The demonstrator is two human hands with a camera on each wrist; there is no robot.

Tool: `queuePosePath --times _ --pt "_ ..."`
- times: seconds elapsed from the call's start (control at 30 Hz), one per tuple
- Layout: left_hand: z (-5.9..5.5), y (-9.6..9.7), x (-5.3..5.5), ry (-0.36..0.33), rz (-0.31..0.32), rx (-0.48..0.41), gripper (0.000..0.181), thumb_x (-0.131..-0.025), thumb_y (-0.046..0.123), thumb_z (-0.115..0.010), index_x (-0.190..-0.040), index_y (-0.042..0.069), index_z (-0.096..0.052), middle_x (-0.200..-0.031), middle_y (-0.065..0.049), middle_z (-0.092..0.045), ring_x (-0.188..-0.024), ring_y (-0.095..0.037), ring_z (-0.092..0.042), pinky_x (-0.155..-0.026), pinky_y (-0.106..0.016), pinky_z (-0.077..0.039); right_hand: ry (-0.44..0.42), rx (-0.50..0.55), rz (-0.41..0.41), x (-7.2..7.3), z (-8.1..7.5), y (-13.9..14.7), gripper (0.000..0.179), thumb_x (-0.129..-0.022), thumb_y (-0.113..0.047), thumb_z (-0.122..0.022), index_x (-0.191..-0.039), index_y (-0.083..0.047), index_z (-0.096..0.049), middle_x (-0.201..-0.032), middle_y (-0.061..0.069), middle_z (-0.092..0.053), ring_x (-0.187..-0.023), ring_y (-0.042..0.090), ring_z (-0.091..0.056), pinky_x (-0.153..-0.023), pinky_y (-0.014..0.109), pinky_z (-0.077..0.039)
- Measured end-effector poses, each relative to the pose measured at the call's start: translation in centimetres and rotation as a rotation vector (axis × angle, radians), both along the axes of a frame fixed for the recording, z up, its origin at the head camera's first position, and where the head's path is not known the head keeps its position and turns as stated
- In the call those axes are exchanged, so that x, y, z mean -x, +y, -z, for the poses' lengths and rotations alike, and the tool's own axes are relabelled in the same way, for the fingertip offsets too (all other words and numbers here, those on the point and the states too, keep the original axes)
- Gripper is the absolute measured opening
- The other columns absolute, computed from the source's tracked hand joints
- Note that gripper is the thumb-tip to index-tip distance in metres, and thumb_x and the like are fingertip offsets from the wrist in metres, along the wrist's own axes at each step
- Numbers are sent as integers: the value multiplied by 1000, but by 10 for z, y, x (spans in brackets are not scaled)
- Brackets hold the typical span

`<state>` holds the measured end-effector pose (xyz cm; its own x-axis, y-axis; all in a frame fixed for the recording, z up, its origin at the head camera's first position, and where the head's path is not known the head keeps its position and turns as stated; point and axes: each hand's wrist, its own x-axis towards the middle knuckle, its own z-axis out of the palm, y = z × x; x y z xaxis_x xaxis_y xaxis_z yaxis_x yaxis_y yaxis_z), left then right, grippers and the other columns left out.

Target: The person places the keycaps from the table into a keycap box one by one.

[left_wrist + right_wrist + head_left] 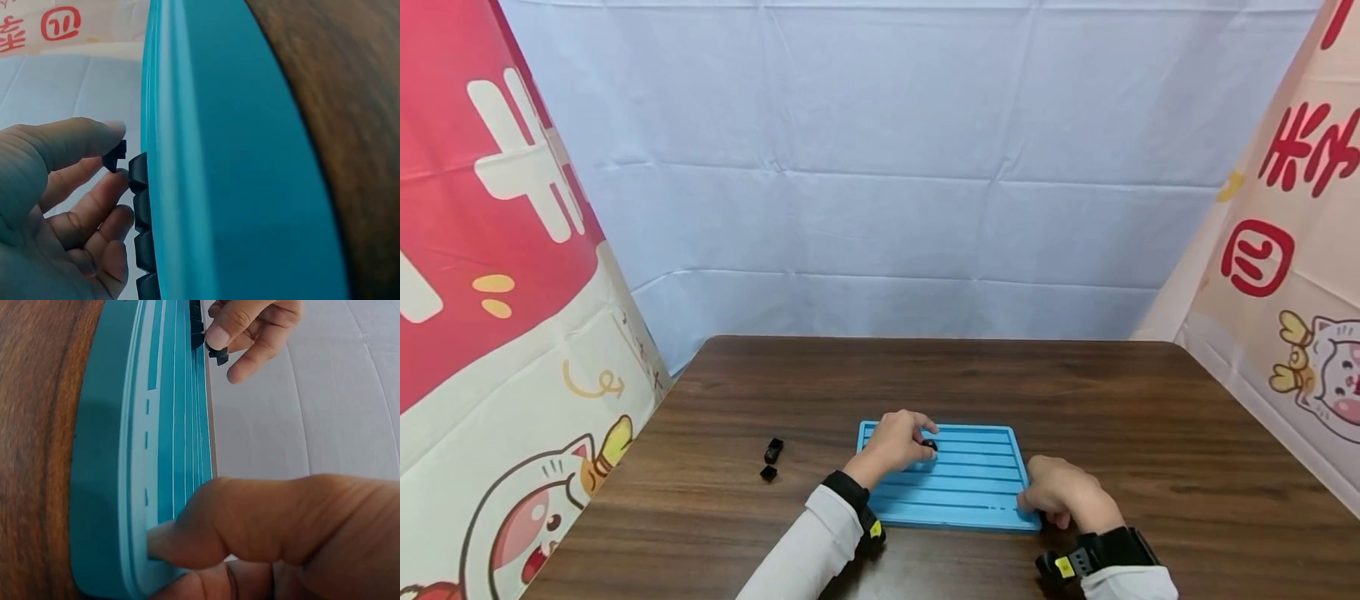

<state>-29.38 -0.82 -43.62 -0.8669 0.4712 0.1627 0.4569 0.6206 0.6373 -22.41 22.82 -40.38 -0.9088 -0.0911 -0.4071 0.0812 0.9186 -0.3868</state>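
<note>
A blue ridged tray (pixel 970 500) lies on the table. Above its far left part, my left hand (pixel 893 446) pinches a small black keycap (pixel 114 156) between thumb and index finger. Close to that keycap, a row of black keycaps (pixel 144 211) stands along the tray in the left wrist view; the left hand largely hides them in the head view. My right hand (pixel 1063 492) grips the tray's near right corner. Its thumb (pixel 206 528) lies over the rim, with the other fingers along the outer side, partly hidden.
Two black pieces, one longer (pixel 773 451) and one smaller (pixel 768 473), lie on the brown wooden table (pixel 715 517) left of the tray. A pale blue cloth (pixel 880 183) hangs behind the table, with printed cloths on both sides.
</note>
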Motion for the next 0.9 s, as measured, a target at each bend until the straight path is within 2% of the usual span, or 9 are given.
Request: queuePosePath --times 0.13,0.27,0.43,0.67,0.73,0.9 --pt "3 1 0 30 23 28 17 -84 14 -70 -101 14 -72 -66 9 -53 -56 -5 -46 -48 -21 -36 3 7 -1 -1 1 1 11 -82 -9 -62 -78 -2 -56 -52 6 -49 -43 17 -49 -43 27 -41" --pt "5 2 1 65 27 34 13 -84 17 -71 -97 13 -72 -68 9 -55 -58 -4 -48 -49 -20 -38 10 -2 -2 -1 2 1 11 -82 -10 -63 -77 -3 -56 -52 6 -50 -43 17 -50 -43 27 -41" --pt "6 6 0 110 -5 53 13 -81 24 -74 -90 15 -71 -70 11 -57 -62 -2 -50 -55 -21 -41 16 -7 1 0 2 0 12 -82 -10 -63 -76 -3 -55 -53 7 -51 -43 18 -51 -42 27 -40" --pt "4 12 -2 215 -61 173 19 -75 35 -78 -74 21 -65 -60 15 -49 -56 -2 -43 -58 -25 -37 18 -14 2 0 1 1 12 -81 -10 -62 -75 -3 -55 -57 11 -54 -45 21 -53 -44 30 -42" --pt "4 13 -3 224 -76 201 22 -74 36 -79 -70 21 -62 -59 15 -48 -55 -4 -43 -59 -27 -37 19 -17 4 0 2 1 12 -81 -10 -63 -75 -3 -55 -58 11 -54 -46 21 -54 -44 30 -43" --pt "4 15 -4 190 -107 231 27 -72 34 -81 -65 20 -59 -58 13 -48 -55 -5 -44 -57 -28 -37 21 -20 5 0 2 0 12 -81 -10 -63 -76 -3 -55 -58 11 -55 -46 21 -54 -44 30 -43"
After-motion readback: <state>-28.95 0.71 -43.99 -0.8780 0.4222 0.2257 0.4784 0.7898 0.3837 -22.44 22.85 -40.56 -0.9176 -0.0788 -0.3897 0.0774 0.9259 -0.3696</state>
